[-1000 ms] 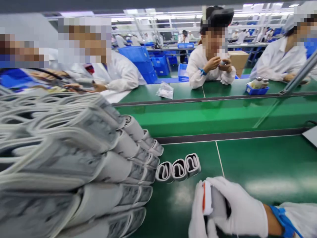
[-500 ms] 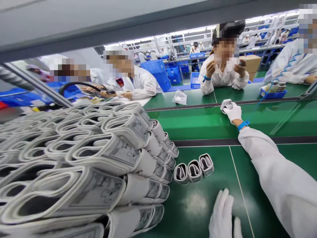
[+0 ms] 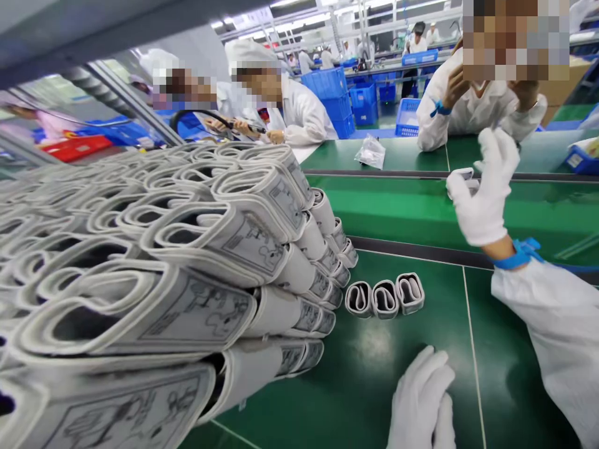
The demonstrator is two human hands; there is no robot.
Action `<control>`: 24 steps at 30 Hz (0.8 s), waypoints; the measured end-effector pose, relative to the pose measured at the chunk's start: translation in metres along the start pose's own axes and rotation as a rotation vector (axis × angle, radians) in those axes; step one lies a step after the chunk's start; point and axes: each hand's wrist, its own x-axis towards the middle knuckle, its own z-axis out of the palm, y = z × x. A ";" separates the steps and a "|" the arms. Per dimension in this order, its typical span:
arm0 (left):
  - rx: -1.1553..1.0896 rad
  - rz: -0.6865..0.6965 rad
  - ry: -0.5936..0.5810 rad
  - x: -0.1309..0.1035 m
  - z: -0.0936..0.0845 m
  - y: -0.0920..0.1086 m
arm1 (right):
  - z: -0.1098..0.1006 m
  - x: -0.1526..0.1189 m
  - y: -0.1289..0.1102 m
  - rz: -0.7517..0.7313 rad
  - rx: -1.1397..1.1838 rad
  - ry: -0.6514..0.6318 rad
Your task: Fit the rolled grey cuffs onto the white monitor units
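My right hand [image 3: 486, 187], in a white glove with a blue wrist strap, is raised over the far side of the green belt with its fingers apart. Just behind it a small folded white piece [image 3: 462, 177] shows, partly hidden by the glove. My left hand [image 3: 421, 399], also gloved, rests low over the green table [image 3: 374, 386], fingers extended and holding nothing. Three rolled grey-white cuffs [image 3: 384, 298] stand in a row beyond it. To the left rises a big stack of similar folded rolls [image 3: 219, 249] with printed drawings.
Across the belt [image 3: 384, 202] a person [image 3: 468, 100] in white leans on the far table, near a clear plastic bag [image 3: 371, 152]. Two more people work at the left. Blue crates [image 3: 327, 93] stand behind; a metal beam [image 3: 116, 37] crosses above.
My right hand has opened and come away from the folded white piece it held. The view has shifted, so the rolls and stack appear higher in the picture.
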 end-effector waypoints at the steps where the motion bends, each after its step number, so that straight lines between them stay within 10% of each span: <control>1: -0.011 -0.019 0.033 0.001 -0.002 0.002 | -0.006 -0.016 -0.024 -0.150 0.095 -0.037; 4: -0.003 -0.035 0.108 0.007 -0.011 0.002 | -0.015 -0.081 -0.071 -0.346 0.416 -0.581; 7: 0.109 0.027 0.156 0.017 -0.024 -0.005 | -0.021 -0.133 -0.075 -0.182 0.563 -0.783; 13: 0.522 0.476 0.116 0.064 -0.053 -0.035 | -0.060 -0.161 -0.060 -0.094 0.512 -0.766; 17: 0.551 0.882 -0.044 0.111 -0.042 -0.048 | -0.084 -0.184 -0.066 -0.003 0.490 -0.643; 24: 0.354 1.025 -0.115 0.130 -0.018 -0.059 | -0.111 -0.205 -0.073 0.311 0.596 -0.391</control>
